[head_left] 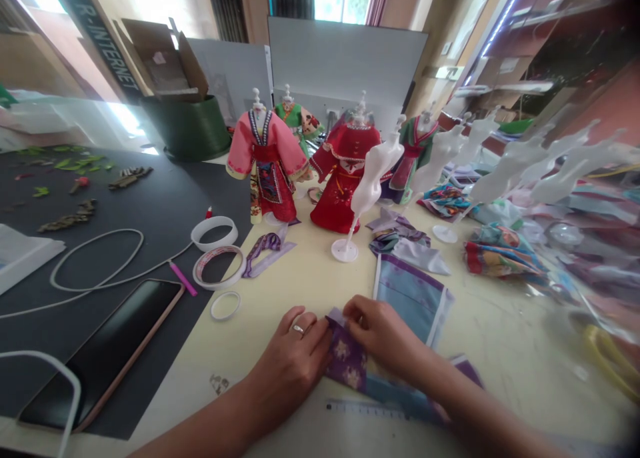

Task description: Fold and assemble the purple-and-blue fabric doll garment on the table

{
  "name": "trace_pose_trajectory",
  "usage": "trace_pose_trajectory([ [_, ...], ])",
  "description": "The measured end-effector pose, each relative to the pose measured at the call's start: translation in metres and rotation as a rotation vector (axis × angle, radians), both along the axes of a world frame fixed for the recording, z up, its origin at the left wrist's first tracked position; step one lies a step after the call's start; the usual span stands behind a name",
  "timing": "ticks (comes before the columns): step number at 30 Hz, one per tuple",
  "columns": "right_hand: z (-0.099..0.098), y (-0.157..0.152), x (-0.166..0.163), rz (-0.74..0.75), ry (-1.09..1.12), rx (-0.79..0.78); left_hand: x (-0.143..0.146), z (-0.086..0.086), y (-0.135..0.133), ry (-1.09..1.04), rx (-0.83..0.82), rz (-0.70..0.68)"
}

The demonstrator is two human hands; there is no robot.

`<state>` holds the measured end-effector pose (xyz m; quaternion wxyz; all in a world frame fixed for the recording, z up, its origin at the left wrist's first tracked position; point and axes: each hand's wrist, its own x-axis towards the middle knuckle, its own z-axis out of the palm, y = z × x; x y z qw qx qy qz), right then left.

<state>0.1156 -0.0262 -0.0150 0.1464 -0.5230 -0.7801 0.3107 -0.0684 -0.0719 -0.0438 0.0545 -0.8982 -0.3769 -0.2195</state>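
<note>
Cream table (pixel 295 283), mannequins (pixel 373 171) toward back. I see right hand (pixel 387 331), grip pinched on top edge of purple cloth (pixel 345 358); left hand (pixel 297 355) touches its left side, grip unclear.

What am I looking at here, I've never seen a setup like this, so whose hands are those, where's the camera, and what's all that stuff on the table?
There is no machine here: the left hand and right hand belong to the person wearing the camera on their head. The single picture looks forward and down past them.

Both hands are at a piece of purple floral fabric, the left at its left edge, the right at its top. Whether either pinches it is hard to tell.

Beside the fabric lies a light-blue panel. To the left are a phone and a roll of tape. Farther back stand small dressed mannequins, one in pink and red, and bare white ones.
</note>
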Motion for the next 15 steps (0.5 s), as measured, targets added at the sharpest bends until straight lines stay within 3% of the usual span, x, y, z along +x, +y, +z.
trace_pose_trajectory([
  [6, -0.0003, -0.0005, 0.004, -0.028, 0.1, -0.087, -0.0004, 0.0003, -0.0003, -0.01, 0.002, 0.011],
  [15, 0.0023, -0.0029, 0.005, -0.027, 0.081, -0.114, -0.0006, -0.0011, -0.0004, -0.023, 0.018, 0.014],
])
